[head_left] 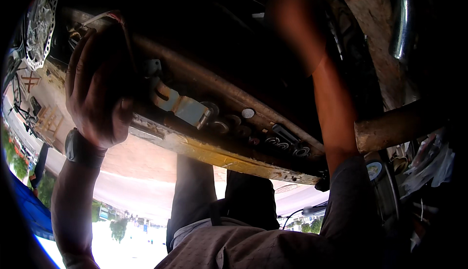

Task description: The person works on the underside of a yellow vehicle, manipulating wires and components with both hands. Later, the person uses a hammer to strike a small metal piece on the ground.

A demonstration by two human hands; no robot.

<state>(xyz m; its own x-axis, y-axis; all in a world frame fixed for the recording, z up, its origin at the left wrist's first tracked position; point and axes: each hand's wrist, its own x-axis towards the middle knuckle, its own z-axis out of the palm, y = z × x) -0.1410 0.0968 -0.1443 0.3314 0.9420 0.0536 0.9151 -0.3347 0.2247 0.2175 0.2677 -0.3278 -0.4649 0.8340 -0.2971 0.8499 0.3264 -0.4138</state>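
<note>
My left hand [100,93] lies at the left end of a long, shallow wooden-edged tray [253,166]. Its fingers stretch away from me toward a small brassy part [75,34] and a thin pale wire [100,18]; the thumb stands apart, and the far side is in deep shadow. Beside it in the tray are a bent metal bracket [180,105], washers [220,125], a pale round disc [248,113] and several small ring bearings [301,151]. My right hand [292,15] reaches far into the dark area beyond the tray; its fingers are blurred and hidden.
A perforated brake disc [40,30] hangs at the far left. A thick wooden piece [390,130] juts in near my right forearm. At the upper right stands a shiny metal tube [401,20]. Crumpled plastic bags [426,166] lie at the right.
</note>
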